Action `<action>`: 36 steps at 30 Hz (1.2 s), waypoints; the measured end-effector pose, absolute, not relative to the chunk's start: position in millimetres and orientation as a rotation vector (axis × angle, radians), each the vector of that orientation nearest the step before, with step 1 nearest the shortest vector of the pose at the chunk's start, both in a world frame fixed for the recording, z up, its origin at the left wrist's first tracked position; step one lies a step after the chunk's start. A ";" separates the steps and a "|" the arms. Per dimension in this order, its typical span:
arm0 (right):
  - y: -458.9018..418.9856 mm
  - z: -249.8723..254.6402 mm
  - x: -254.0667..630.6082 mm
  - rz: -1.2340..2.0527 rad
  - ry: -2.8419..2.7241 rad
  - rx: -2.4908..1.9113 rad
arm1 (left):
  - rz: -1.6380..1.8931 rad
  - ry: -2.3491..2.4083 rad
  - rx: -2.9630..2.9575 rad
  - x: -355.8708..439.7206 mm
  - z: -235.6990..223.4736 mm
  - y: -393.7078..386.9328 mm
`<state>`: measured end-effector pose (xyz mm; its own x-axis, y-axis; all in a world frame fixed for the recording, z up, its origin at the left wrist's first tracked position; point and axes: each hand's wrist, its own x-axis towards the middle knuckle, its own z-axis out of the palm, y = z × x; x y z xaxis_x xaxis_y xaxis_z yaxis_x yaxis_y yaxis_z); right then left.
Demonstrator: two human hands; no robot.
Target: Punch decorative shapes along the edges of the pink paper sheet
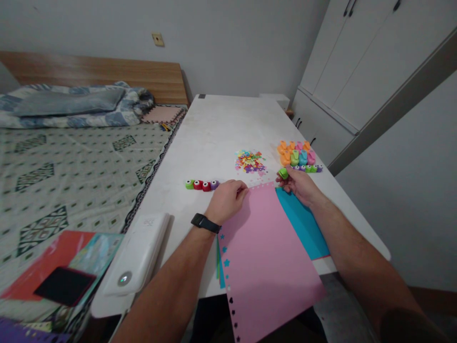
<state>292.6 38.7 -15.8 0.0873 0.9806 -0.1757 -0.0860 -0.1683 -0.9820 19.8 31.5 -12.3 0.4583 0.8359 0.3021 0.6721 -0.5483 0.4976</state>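
Observation:
A pink sheet of paper (267, 252) hangs over the table's near edge, with shaped holes punched along its left side and far edge. My left hand (230, 197), a black band on its wrist, pinches the sheet's far left corner. In my right hand (298, 183) is a green craft punch (283, 173), held just beyond the sheet's far right corner. Blue paper (303, 224) lies beneath the pink sheet and shows on the right. Left of my left hand stands a short row of small punches (202, 186). Punched paper shapes (250, 162) are heaped beyond the sheet.
Larger coloured punches (296, 152) stand at the right, with a row of small punches (309, 168) before them. A white device with a lit button (137, 257) lies at the table's left edge. The bed (82, 176) at left carries a dark phone (65, 286) on coloured sheets.

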 end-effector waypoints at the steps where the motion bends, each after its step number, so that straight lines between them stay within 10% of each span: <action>1: 38.8 -16.1 293.0 1.290 -0.997 -1.323 | 0.752 1.287 2.406 19.8 -12.3 31.5; 36: 42.3 -24.3 291.7 1.126 -1.286 -1.377 | 0.756 1.267 2.444 20.1 -10.1 28.4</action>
